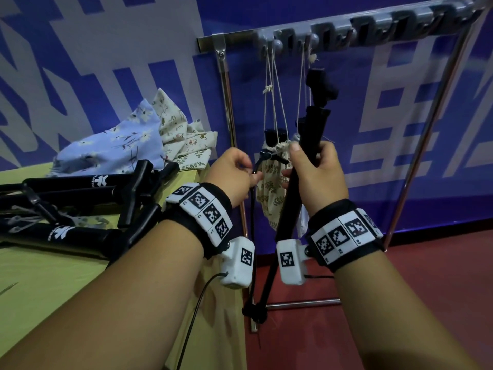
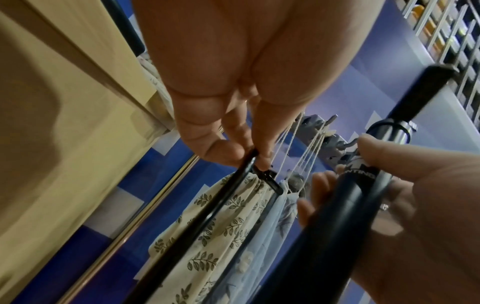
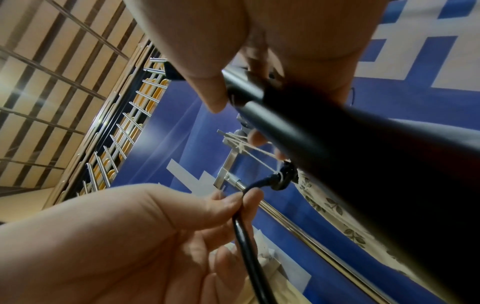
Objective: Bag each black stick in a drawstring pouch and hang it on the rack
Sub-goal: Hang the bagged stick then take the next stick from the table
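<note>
Head camera first: I see my right hand (image 1: 317, 174) wrapped around a black stick (image 1: 298, 169) that stands nearly upright, its lower end down near the red floor (image 1: 400, 303) and its top reaching up towards the rack (image 1: 373, 30). My left hand (image 1: 234, 174) pinches a thin black strap (image 1: 253, 222) that hangs from the stick, thumb against fingers. Just behind both hands a leaf-print pouch (image 1: 272, 193) hangs by its cords from a peg on the rack, with a black stick end poking out of its gathered mouth. To the left, more black sticks (image 1: 80, 188) lie in a pile on the yellow table (image 1: 53, 289), and further back on it sit a blue flowered pouch (image 1: 112, 145) and a cream printed pouch (image 1: 181, 129), both loose and crumpled.

Left wrist camera: thumb and fingertips (image 2: 223, 150) are pressed together on the strap (image 2: 207, 216), which runs down across the leaf-print pouch (image 2: 207, 236). A pale blue pouch (image 2: 272, 226) hangs just beside that one. On the right, my other hand (image 2: 415, 195) is curled round the stick (image 2: 350, 195).

Right wrist camera: my thumb (image 3: 207, 86) bears on the stick (image 3: 337, 144), fingers closed round it. Nearer the lens, the left hand (image 3: 130, 236) nips the strap (image 3: 244, 236) between thumb and forefinger. Cords (image 3: 249, 152) run up to the rack beyond.
</note>
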`<state>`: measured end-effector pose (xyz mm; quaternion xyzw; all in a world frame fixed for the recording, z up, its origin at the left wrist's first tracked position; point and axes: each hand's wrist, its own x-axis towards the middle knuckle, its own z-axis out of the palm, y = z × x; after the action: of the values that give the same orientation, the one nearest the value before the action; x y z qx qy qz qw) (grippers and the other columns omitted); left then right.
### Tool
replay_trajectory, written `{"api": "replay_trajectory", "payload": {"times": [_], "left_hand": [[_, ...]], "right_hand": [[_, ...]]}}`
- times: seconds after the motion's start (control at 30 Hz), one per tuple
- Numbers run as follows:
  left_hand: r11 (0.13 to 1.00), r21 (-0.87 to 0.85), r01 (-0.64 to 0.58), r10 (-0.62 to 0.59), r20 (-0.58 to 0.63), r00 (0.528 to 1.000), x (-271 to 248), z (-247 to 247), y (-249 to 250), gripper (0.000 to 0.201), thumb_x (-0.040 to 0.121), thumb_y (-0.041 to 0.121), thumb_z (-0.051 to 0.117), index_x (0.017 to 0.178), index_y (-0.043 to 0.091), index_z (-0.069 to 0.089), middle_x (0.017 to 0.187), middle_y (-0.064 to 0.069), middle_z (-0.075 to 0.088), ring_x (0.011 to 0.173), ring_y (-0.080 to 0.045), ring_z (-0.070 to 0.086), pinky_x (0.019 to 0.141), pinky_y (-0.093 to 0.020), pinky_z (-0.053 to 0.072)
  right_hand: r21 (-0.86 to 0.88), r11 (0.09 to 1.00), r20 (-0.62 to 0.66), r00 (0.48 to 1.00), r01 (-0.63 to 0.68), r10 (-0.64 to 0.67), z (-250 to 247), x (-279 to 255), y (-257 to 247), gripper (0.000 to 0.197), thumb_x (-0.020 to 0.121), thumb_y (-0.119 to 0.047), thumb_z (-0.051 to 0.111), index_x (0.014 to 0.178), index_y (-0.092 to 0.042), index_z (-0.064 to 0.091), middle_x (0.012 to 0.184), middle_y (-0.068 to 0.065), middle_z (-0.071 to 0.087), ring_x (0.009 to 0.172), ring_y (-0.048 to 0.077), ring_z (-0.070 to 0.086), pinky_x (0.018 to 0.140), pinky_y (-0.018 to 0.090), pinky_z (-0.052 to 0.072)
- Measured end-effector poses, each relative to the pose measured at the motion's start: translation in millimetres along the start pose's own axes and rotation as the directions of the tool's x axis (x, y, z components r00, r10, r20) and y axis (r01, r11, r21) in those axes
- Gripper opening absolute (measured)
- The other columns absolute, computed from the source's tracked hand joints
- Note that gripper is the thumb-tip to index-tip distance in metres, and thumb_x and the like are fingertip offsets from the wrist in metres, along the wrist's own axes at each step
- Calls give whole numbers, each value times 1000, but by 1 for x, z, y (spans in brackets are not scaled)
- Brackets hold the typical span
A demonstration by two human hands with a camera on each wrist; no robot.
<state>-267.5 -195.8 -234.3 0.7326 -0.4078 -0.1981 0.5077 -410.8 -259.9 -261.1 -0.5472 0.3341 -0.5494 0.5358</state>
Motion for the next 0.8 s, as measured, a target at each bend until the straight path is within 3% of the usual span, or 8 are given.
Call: {"api": "replay_trajectory", "payload": {"times": [0.07,0.13,0.27,0.4,0.53,0.6,0.73,0.8], "left_hand": [[986,-141,88,-86,18,996,3,1,0,35,86,11,82,93,21,49,109,-8,75,83,-27,66,73,-39,55],[967,-231,107,-102,33,994,6,0,0,37,83,10,84,100,18,52,113,-9,76,80,-24,65,73,-37,54],[940,-320,118,-111,39,993,6,-2,1,35,84,4,81,108,13,58,111,-6,78,70,-12,64,70,-34,52],[913,-391,116,-108,44,993,6,-4,1,31,87,1,78,111,11,61,112,-7,78,92,-21,74,64,-27,54],[871,-479,110,-105,38,994,3,-5,4,25,91,-4,72,108,13,65,109,-9,78,83,-16,72,66,-22,56],[849,-520,91,-94,21,995,3,-6,5,26,92,-5,70,111,12,65,109,-10,78,79,-14,71,66,-20,55],[841,-535,80,-78,26,997,1,-6,5,30,92,-6,69,117,9,66,105,-10,79,77,-13,71,63,-18,54],[845,-530,68,-60,32,998,1,-5,7,29,93,-6,68,117,10,67,101,-8,80,77,-12,72,62,-17,54]], "right_hand": [[49,999,36,999,-7,5,1,2,-1,22,100,-47,70,111,-29,65,91,-6,75,81,19,78,85,54,65],[65,997,74,997,-31,26,2,5,-1,24,100,-51,69,113,-31,65,87,-4,75,81,22,78,87,56,64],[119,993,123,992,-25,10,5,7,0,16,103,-45,66,114,-33,62,87,-5,75,91,30,79,90,54,64],[98,994,189,982,-36,17,8,7,4,16,106,-45,62,119,-37,59,86,-2,78,92,32,79,90,54,64],[142,990,192,981,-19,-9,12,8,6,13,108,-38,61,119,-36,56,76,-17,73,98,39,77,90,58,63],[143,990,199,980,-10,-19,13,8,6,12,108,-38,61,119,-37,56,76,-18,73,97,40,77,90,58,63],[107,994,213,976,15,-37,14,8,6,18,108,-39,60,125,-35,55,80,-9,77,87,30,78,88,52,65],[88,996,218,976,7,-26,17,4,14,22,107,-41,62,126,-33,57,95,3,79,86,30,79,88,55,65]]}}
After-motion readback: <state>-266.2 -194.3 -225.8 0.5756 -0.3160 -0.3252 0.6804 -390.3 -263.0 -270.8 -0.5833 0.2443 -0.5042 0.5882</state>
